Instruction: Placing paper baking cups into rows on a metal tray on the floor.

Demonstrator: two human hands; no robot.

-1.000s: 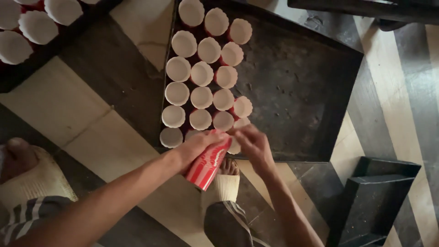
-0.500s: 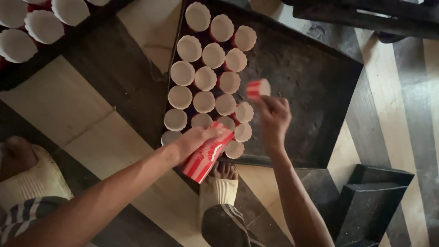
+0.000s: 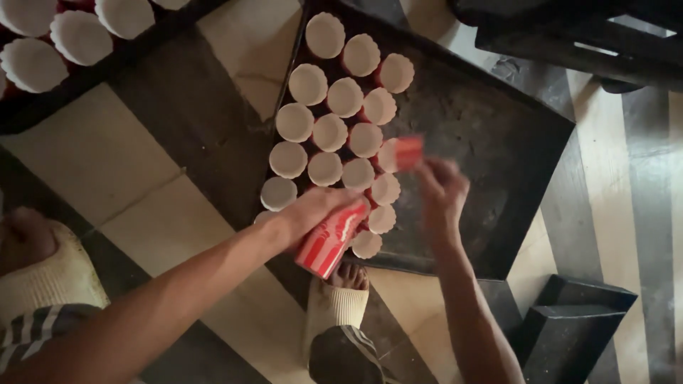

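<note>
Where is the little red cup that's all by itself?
In the head view, the single red cup is in the right hand, held over the dark tray, at the right edge of the rows of cups.

Both bare forearms reach up from the lower edge of the view. The left arm runs long and diagonal from the lower left corner, nearly straight at the elbow, the wrist flat. The left hand (image 3: 313, 213) lies knuckles up, its fingers curled down and closed around the stack of red cups (image 3: 331, 238), which slants out beneath the palm. The right forearm rises steeply from the bottom, just right of that stack. The right hand (image 3: 442, 188) is above and to the right of the stack, well apart from the left hand, blurred, its fingertips pinching a single red cup (image 3: 404, 153) held out to its upper left.
</note>
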